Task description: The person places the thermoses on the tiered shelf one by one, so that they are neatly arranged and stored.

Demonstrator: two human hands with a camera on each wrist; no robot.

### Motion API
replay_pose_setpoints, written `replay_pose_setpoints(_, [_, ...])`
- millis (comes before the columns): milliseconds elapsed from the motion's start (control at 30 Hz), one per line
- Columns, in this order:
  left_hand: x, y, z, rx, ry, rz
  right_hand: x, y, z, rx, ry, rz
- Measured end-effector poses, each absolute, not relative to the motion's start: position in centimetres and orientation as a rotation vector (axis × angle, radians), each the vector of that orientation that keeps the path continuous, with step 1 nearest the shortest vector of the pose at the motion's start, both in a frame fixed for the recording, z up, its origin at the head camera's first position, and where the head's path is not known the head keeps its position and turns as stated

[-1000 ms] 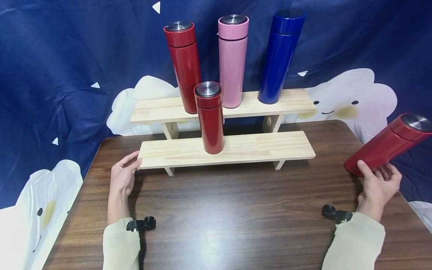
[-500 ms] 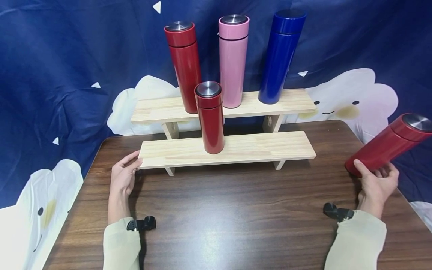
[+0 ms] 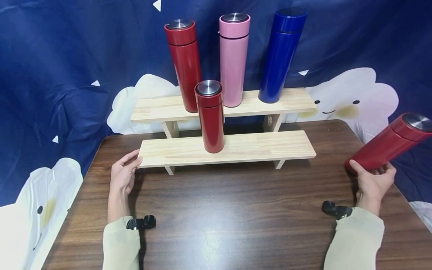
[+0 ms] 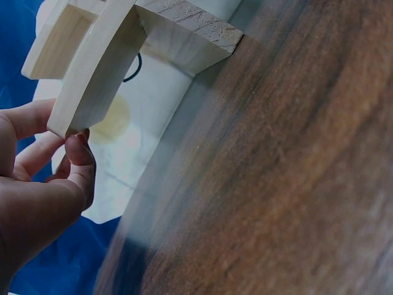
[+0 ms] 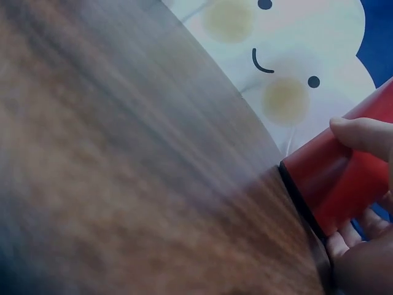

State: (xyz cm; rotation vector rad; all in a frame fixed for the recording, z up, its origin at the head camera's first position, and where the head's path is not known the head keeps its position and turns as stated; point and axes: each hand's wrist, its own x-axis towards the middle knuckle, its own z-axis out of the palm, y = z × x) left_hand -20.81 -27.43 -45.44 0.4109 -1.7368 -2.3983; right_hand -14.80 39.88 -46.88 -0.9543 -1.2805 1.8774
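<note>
At the left end of the lower wooden shelf [image 3: 263, 145], my left hand [image 3: 122, 175] pinches the board's corner. The left wrist view has the thumb and fingers of that hand [image 4: 43, 190] on either side of the board end [image 4: 92, 92]. My right hand [image 3: 375, 183] grips a red thermos [image 3: 381, 144] low on its body at the table's right side. This thermos leans to the right, its base close to the tabletop. In the right wrist view, the thumb lies along the red body [image 5: 341, 178] and the fingers curl beneath it.
A shorter red thermos [image 3: 212, 123] stands on the lower shelf. Behind it, the upper shelf [image 3: 155, 108] bears a red thermos [image 3: 185, 71], a pink one [image 3: 233, 67] and a blue one [image 3: 281, 60]. A blue cloud-print cloth [image 3: 67, 48] hangs behind the brown table [image 3: 236, 210].
My right hand has shifted slightly left against the leaning red thermos, its thumb now nearer the base. My left hand keeps its place on the shelf.
</note>
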Motion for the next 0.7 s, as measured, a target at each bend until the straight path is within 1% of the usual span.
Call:
replay_pose_setpoints(433, [-20.84,-27.38,-45.33,0.383,-1.731,-2.385,-15.11,40.04,-47.24,-0.978,-1.259,1.838])
replay_pose_setpoints(700, [-20.78,-27.48,-45.44,0.422,-1.741,-2.394,-15.07,39.98,-47.46,-0.988,-1.281,1.812])
